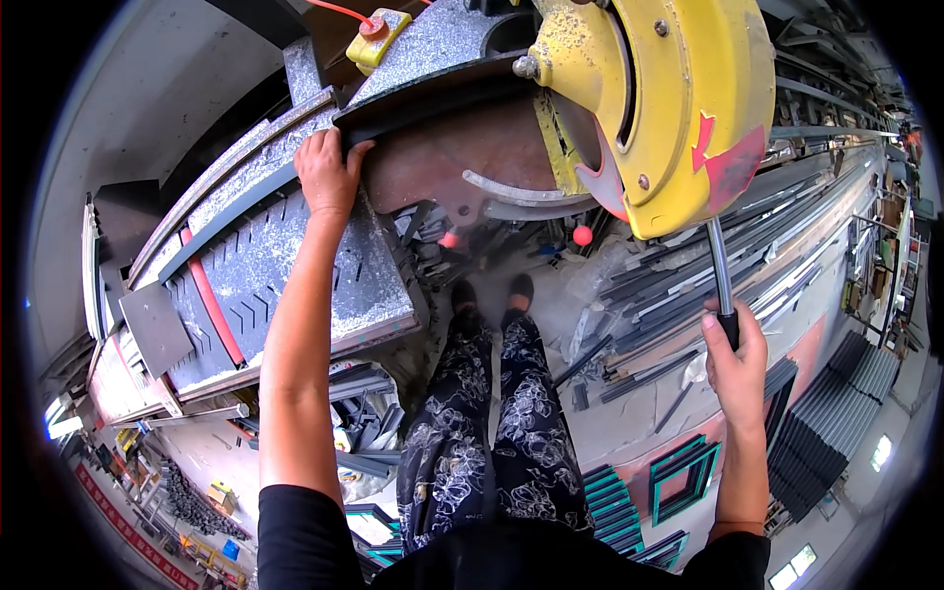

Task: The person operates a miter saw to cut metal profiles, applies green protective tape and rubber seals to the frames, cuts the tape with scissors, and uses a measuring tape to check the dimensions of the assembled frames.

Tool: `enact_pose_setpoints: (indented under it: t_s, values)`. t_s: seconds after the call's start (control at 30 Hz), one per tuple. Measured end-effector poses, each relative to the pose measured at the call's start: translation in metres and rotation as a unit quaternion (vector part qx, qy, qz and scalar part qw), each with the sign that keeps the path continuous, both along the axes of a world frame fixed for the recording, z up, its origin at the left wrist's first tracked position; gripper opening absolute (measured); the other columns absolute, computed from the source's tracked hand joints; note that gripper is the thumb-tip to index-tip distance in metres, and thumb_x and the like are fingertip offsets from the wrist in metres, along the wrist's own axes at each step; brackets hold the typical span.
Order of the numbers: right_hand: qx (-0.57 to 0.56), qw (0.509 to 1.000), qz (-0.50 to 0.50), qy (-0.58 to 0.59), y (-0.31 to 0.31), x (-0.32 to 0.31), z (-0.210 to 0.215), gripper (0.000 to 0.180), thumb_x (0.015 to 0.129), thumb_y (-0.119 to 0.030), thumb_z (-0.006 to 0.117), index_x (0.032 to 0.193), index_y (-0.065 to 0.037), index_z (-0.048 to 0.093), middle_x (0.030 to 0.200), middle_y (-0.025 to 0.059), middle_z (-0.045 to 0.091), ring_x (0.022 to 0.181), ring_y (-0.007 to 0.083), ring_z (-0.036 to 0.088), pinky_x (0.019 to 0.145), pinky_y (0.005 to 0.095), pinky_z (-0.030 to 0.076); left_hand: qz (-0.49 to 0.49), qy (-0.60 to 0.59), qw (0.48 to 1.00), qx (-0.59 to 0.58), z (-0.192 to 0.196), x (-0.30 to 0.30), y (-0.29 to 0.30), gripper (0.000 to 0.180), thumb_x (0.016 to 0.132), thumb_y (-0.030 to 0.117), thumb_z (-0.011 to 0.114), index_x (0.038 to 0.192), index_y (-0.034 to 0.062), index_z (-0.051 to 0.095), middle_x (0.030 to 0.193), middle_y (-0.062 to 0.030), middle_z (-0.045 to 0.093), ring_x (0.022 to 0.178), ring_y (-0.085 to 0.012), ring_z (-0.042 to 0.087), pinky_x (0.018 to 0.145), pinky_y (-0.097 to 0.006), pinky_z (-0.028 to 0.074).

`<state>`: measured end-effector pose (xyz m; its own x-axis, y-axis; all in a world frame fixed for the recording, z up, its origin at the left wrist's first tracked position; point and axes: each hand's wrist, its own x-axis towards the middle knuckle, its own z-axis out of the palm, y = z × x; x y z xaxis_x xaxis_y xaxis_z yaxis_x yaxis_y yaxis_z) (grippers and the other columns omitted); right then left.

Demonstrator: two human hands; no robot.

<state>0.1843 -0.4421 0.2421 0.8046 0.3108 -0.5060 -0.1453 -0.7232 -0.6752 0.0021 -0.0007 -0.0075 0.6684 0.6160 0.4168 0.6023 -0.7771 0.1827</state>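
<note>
My left hand (pixel 327 175) holds a long grey profile bar (pixel 226 220) down near its right end, fingers curled over it and thumb apart. The bar lies along the fence of a chip-covered saw table (pixel 339 280). At the right, my right hand (pixel 737 359) is wrapped round the black grip of a metal lever handle (pixel 721 267). That handle joins the large yellow blade guard (pixel 678 108) of a cut-off saw. Part of the blade (pixel 602 169) shows under the guard. Where the bar meets the saw's dark fence is partly hidden by my left hand.
A yellow box with a red button (pixel 374 29) sits at the back. Long profiles (pixel 678 285) lie piled on the right. Offcuts (pixel 369 403) lie under the table. Green-edged frames (pixel 685 480) stand beside my legs. A red knob (pixel 582 235) juts below the saw.
</note>
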Motion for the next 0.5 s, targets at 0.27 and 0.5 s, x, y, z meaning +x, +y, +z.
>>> enact_pose_setpoints:
  t_s: [0.27, 0.5]
  values:
    - [0.005, 1.000, -0.001, -0.029, -0.010, -0.001, -0.020, 0.022, 0.091, -0.017, 0.066, 0.100, 0.002, 0.060, 0.072, -0.0030, 0.050, 0.065, 0.0049, 0.042, 0.059, 0.0215, 0.037, 0.005, 0.011, 1.000, 0.025, -0.001, -0.001, -0.003, 0.044, 0.078, 0.043, 0.071, 0.095, 0.0041, 0.062, 0.093, -0.0118, 0.060, 0.094, -0.0315, 0.056, 0.087, -0.041, 0.040]
    - [-0.008, 0.998, 0.025, -0.058, -0.007, 0.001, -0.076, 0.016, 0.090, -0.016, 0.066, 0.091, -0.001, 0.060, 0.070, -0.0019, 0.051, 0.066, 0.0067, 0.045, 0.060, 0.0241, 0.040, 0.007, -0.004, 1.000, 0.011, 0.005, 0.001, 0.003, 0.044, 0.076, 0.044, 0.071, 0.091, 0.0040, 0.060, 0.089, -0.0127, 0.059, 0.087, -0.0328, 0.055, 0.080, -0.043, 0.042]
